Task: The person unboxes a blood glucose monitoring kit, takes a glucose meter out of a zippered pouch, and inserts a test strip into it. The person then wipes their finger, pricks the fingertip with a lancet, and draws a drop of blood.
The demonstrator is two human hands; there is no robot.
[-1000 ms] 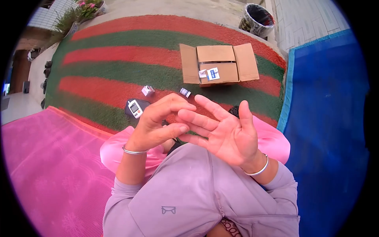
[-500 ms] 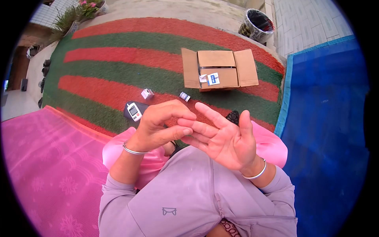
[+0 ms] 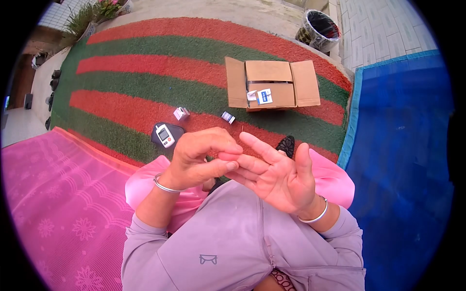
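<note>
My left hand (image 3: 204, 155) is closed around the tip of my right middle finger, pinching it between thumb and fingers. The pinched fingertip looks reddened. My right hand (image 3: 284, 179) is palm up with its thumb and index finger spread apart, holding nothing visible. Beyond my left hand, a white blood glucose meter (image 3: 165, 136) with a strip-like tip lies on a dark pouch (image 3: 178, 131). A small white and purple box (image 3: 181, 114) and a small labelled container (image 3: 228, 117) rest on the turf just past my hands.
An open cardboard box (image 3: 269, 72) with a white and blue packet (image 3: 264, 96) on it stands on the striped red and green turf (image 3: 145, 82). A lined bin (image 3: 320, 31) is at the back right. Pink cloth (image 3: 63, 208) lies left, blue cloth (image 3: 398, 160) right.
The hands stay in nearly the same pinching pose. My left hand has dropped slightly, so more of the meter and pouch shows. The view has shifted a little.
</note>
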